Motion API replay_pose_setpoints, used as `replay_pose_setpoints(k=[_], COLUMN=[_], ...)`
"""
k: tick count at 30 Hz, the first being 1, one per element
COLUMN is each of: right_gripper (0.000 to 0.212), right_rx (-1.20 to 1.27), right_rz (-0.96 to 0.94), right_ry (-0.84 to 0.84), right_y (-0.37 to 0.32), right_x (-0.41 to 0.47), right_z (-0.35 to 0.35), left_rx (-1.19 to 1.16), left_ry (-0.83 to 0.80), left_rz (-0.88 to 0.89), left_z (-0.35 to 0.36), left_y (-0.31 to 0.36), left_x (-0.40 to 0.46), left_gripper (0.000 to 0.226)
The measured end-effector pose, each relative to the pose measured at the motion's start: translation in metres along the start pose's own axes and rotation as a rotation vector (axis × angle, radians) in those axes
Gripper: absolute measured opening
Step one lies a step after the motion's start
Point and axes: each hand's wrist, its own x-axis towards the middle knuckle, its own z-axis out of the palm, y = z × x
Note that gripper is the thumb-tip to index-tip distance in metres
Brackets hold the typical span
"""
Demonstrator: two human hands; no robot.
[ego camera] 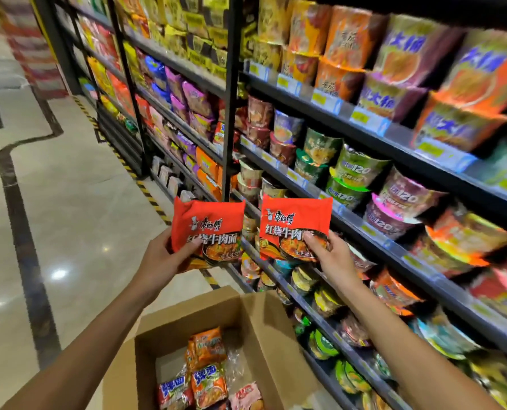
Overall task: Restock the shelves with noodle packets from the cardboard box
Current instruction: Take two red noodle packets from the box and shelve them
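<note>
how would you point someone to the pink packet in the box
Start at the open brown cardboard box on the floor below the two hands. Along its near edge lie flat noodle packets; the pale pink packet is the rightmost, beside an orange packet with a blue label. It is the only pink one.

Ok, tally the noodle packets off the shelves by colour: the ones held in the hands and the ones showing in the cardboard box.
Red packets, one in the left hand and one in the right hand: 2
Orange packets in the cardboard box: 3
Pink packet in the box: 1
Total: 6
</note>
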Motion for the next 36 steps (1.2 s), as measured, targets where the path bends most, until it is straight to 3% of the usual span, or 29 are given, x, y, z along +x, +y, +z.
replay_pose_setpoints(k=[8,13,18,36], right_gripper=[0.016,0.013,0.016,0.013], right_rx=[0.014,0.016,0.003,-0.037], right_rz=[-0.004,0.002,0.005,-0.060], right_ry=[0.243,0.438,0.586,0.952], right_y=[-0.037,-0.047,-0.059,-0.054], right_x=[-0.087,-0.144,-0.208,-0.460], right_z=[-0.051,-0.099,-0.160,-0.455], left_rx=[-0.047,-0.086,-0.066,-0.159], left_ry=[-0.232,-0.399,-0.549,-0.837], left_rz=[0.114,0.179,0.263,0.426], left_z=[0.029,0.080,0.151,0.455], left_y=[0.042,0.063,0.094,0.192], left_x=[-0.003,-0.016,-0.049,-0.278], left_gripper=[0.025,0.036,0.022,0.019])
